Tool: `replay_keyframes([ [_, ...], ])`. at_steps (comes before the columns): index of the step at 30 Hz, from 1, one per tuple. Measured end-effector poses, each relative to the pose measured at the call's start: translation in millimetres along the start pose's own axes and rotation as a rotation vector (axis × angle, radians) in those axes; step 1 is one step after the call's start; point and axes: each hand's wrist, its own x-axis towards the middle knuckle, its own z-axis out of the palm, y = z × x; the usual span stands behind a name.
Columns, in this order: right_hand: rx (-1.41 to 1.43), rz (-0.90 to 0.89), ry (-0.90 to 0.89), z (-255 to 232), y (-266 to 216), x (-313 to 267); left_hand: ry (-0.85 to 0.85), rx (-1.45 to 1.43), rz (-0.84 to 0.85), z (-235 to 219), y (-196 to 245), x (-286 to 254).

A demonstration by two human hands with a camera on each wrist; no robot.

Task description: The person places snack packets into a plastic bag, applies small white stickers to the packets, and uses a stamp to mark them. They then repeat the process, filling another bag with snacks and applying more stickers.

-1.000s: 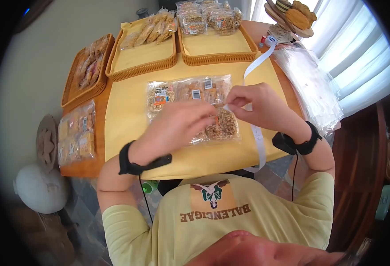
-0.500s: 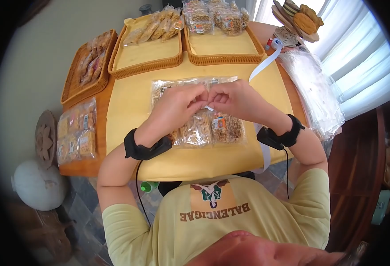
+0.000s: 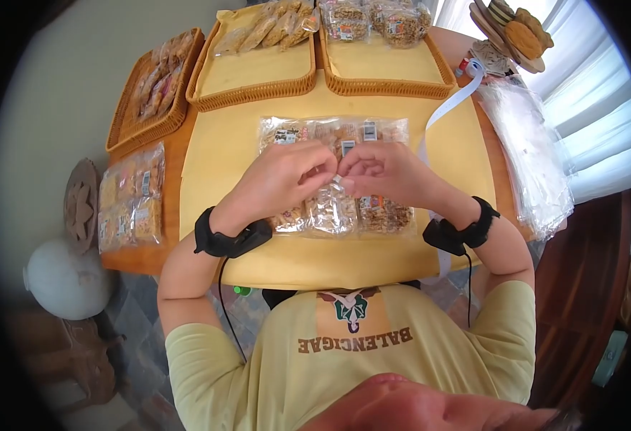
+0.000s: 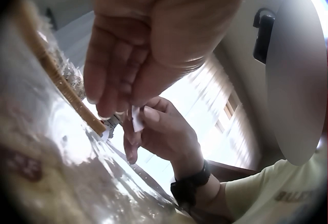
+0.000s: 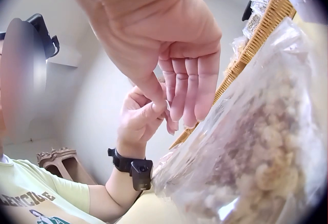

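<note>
One white scrap [image 3: 338, 179], partly hidden in the closed pinch of left hand [image 3: 284, 177] and right hand [image 3: 389, 174]

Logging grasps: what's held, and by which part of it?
Small white slip, pinched near one edge by the right hand; left hand grip unclear.

- Plain greyish wall [image 3: 143, 43] rising there on your left
- Bright daylight glowing through the white curtain [image 3: 603, 108], its folds hanging on your right
- Orange-brown wooden table [image 3: 172, 169] right in front of you
- Grey and brownish floor tiles [image 3: 139, 316] below you
- And dark reddish-brown wooden furniture [image 3: 581, 302] standing over to your right
</note>
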Motion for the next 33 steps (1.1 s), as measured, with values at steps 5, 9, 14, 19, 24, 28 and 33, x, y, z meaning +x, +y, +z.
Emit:
replay_keyframes([
  [5, -0.143, -0.116, -0.015, 2.3, 7.1, -4.0, -0.009, 0.205, 0.309, 0.3, 0.3, -4.6],
  [9, 0.19, 0.086, -0.121, -0.8, 3.1, -6.4, -0.006, 0.276, 0.53, -4.7, 3.0, -6.9],
  [14, 0.608, 0.172, -0.245, -1.4, 8.7, -10.6, 0.037, 0.388, 0.676, -3.0, 5.4, -11.4],
  [19, 0.686, 0.233, -0.155, 3.6, 0.6, -13.5, 0.064, 0.465, 0.731, 2.5, 4.9, -12.4],
  [24, 0.63, 0.146, -0.134, 7.4, 12.6, -11.1, 0.084, 0.485, 0.732, 3.7, 6.2, -12.6],
  [28, 0.414, 0.141, -0.046, 5.2, 7.1, -12.9, 0.0, 0.385, 0.56, 0.0, 3.0, -13.8],
  [33, 0.178, 0.057, 0.152, -19.0, 9.3, -7.7, -0.06, 0.34, 0.169, -4.7, -7.0, -16.1],
])
